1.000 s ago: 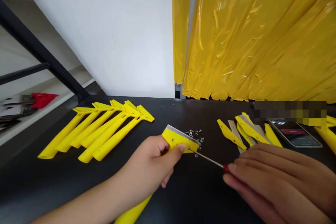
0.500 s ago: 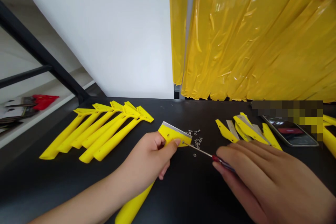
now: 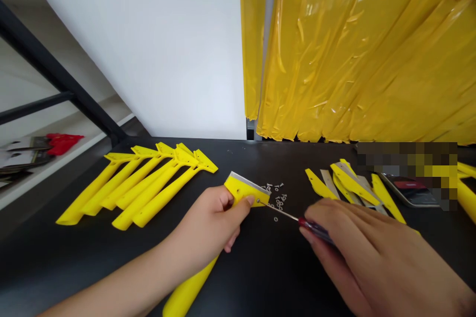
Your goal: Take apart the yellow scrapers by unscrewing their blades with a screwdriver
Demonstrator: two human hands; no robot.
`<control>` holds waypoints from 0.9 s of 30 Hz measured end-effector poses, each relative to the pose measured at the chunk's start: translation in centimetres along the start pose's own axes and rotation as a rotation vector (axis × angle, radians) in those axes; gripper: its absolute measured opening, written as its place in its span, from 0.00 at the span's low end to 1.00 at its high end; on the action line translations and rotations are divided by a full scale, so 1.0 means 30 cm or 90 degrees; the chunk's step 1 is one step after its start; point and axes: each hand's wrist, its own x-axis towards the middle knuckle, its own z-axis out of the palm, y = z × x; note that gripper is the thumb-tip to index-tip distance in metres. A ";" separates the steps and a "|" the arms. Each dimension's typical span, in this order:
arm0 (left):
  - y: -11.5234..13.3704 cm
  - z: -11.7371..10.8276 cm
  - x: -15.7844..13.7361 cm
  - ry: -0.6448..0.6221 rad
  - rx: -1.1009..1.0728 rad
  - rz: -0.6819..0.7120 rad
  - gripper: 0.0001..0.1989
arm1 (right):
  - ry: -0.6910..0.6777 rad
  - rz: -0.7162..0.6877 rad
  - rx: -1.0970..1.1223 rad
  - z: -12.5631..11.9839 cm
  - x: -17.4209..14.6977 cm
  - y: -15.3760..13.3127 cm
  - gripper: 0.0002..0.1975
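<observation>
My left hand point(image 3: 217, 225) is closed round the head of a yellow scraper point(image 3: 193, 285), its thumb pressed on the yellow face. A metal blade point(image 3: 247, 182) lines the scraper's upper edge. In my right hand point(image 3: 364, 252) is a screwdriver point(image 3: 314, 229) with a dark red handle and thin shaft. Its tip meets a small screw point(image 3: 258, 200) at the right end of the scraper's head. Beyond the tip, small screws and nuts point(image 3: 277, 198) lie loose on the black table point(image 3: 260, 267).
Several yellow scraper handles point(image 3: 148, 193) lie in a row at left. Right of the screws are yellow plates point(image 3: 353, 183) with metal blades, partly behind my right hand. A phone point(image 3: 412, 190) lies beyond them, partly blurred out. Yellow plastic sheeting point(image 3: 353, 49) hangs behind the table.
My right hand and the screwdriver have shifted slightly left, and the fingers have turned a little on the handle. My left hand and the scraper have stayed almost still.
</observation>
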 end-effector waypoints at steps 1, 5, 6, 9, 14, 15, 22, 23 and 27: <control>0.001 0.000 0.000 0.002 0.002 0.002 0.26 | -0.001 0.007 -0.006 0.000 0.002 -0.001 0.05; 0.000 -0.004 0.001 0.002 0.006 0.004 0.26 | 0.003 0.032 0.001 0.006 0.005 -0.011 0.06; -0.001 -0.005 0.002 0.002 0.007 0.004 0.26 | 0.007 0.040 0.007 0.009 0.003 -0.015 0.06; -0.007 -0.007 0.006 0.002 0.007 0.004 0.25 | 0.026 0.047 0.002 0.014 -0.001 -0.025 0.06; -0.013 -0.007 0.009 0.002 0.013 0.005 0.24 | 0.023 0.035 -0.003 0.013 -0.003 -0.024 0.08; -0.013 -0.007 0.008 0.002 0.015 0.007 0.24 | 0.026 0.041 0.004 0.012 -0.003 -0.021 0.07; -0.010 -0.010 0.004 0.005 0.016 0.013 0.24 | 0.012 0.056 0.028 0.011 0.012 -0.012 0.09; -0.011 -0.010 0.005 0.004 0.017 0.011 0.25 | 0.008 0.057 0.032 0.011 0.014 -0.013 0.09; -0.016 -0.007 0.009 0.008 0.018 0.006 0.25 | 0.022 0.050 0.029 0.011 0.014 -0.016 0.08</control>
